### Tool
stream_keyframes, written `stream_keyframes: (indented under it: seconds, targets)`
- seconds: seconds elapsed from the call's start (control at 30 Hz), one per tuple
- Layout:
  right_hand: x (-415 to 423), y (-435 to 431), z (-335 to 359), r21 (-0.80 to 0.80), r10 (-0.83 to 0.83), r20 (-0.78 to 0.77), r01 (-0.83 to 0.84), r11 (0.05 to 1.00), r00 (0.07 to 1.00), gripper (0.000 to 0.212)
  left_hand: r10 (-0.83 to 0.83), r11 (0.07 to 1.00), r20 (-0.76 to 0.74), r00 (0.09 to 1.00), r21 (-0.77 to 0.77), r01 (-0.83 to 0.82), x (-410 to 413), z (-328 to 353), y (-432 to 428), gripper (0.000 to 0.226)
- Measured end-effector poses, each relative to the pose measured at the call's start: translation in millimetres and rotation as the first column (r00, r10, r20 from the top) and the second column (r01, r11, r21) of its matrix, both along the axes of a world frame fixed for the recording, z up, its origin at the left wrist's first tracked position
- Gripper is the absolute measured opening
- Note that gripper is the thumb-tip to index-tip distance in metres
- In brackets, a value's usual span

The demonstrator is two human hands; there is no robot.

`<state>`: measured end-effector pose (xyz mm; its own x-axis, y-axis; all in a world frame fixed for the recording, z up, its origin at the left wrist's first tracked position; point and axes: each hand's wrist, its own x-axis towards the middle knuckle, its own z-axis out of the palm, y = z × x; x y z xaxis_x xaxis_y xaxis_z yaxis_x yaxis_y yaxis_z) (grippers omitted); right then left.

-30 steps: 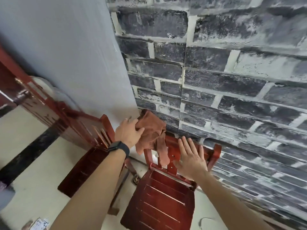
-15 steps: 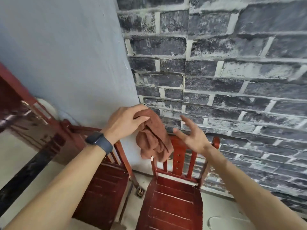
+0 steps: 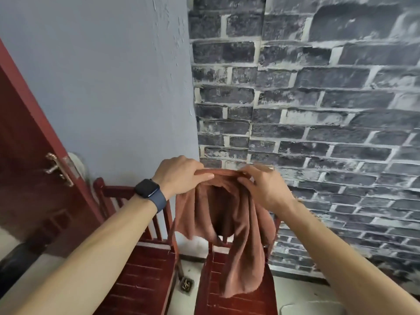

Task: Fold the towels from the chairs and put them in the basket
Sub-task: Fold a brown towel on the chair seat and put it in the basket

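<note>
Two hands gripped one brown towel (image 3: 229, 214) by its top edge: my left hand (image 3: 181, 176) and right hand (image 3: 264, 186) held it hanging above the right chair (image 3: 236, 298).

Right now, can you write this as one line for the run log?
step: spreading towel | left hand: grip on top edge | right hand: grip on top edge | towel: hanging over chairs | basket: unseen

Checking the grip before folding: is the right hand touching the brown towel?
Touching. The head view shows the right hand pinching the brown cloth towel's top edge.
</note>
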<state>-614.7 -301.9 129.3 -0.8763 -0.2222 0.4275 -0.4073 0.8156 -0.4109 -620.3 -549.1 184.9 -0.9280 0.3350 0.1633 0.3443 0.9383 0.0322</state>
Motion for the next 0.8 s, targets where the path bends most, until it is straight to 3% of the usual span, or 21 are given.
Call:
stream_keyframes:
  seconds: [0.07,0.17,0.3,0.37,0.47,0.57,0.63,0.7,0.73,0.8]
  targets:
    - [12,0,-6,0.019,-0.025,-0.01,0.026,0.999,1.0,0.025,-0.011,1.0,0.002,1.0,-0.017,0.011,4,-6,0,0.057]
    - [27,3,-16,0.086,-0.071,-0.012,0.071,0.994,0.997,0.022,-0.061,0.998,-0.02,0.998,-0.027,0.061,5,-16,3,0.045]
    - [41,6,-29,0.098,-0.102,0.004,0.101,0.99,0.995,0.02,-0.196,0.949,0.045,0.98,0.259,0.178,16,-37,16,0.029]
    - [45,10,-35,0.075,-0.128,0.001,0.127,0.989,0.992,0.021,-0.221,0.913,0.208,0.953,0.387,0.128,22,-43,25,0.021]
    - [50,17,-48,0.083,-0.144,0.026,0.141,0.986,0.989,0.023,-0.214,0.927,0.501,0.839,0.376,0.012,27,-53,34,0.017]
    - [51,18,-59,0.085,-0.206,0.04,0.202,0.976,0.978,0.023,-0.242,0.879,0.611,0.754,0.467,-0.095,29,-63,43,0.026]
    - [46,16,-63,-0.013,-0.271,0.091,0.273,0.962,0.958,0.023,-0.28,0.824,0.675,0.683,0.534,-0.19,26,-71,49,0.03]
    - [43,14,-67,-0.23,-0.267,0.258,0.327,0.916,0.928,0.027,-0.321,0.705,0.735,0.598,0.607,-0.368,22,-78,59,0.044]
    - [45,14,-73,-0.386,-0.201,0.364,0.344,0.856,0.909,0.032,-0.348,0.605,0.747,0.566,0.64,-0.473,19,-82,64,0.053]
    - [61,16,-95,-0.62,-0.089,0.491,0.419,0.664,0.867,0.04,-0.42,0.434,0.742,0.522,0.67,-0.603,18,-90,76,0.044]
